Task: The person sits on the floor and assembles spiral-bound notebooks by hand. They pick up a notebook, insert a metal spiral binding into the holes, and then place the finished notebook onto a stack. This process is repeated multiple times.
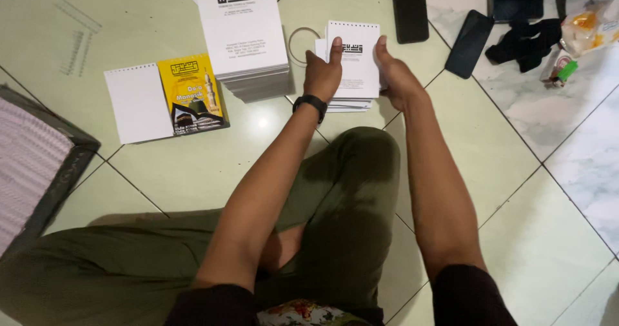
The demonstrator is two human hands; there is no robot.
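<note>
While a small stack of punched white sheets stood on the tiled floor, it was clamped between the left hand and right hand, long axis running away from the body, both hands equally near.

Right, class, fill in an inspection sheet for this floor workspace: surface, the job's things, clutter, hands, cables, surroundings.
Surface: glossy pale green floor tiles; white marbled tiles to the right.
Job's things: small white punched paper booklet held upright over a short pile of white sheets; tall stack of white printed sheets; yellow printed cover beside a blank white punched sheet.
Clutter: thin wire ring, two dark phones, black strap, snack bag.
Hands: left hand and right hand grip the booklet's edges; black wristband on the left.
Cables: nothing seen.
Surroundings: dark tray of pale ridged material at left.
</note>
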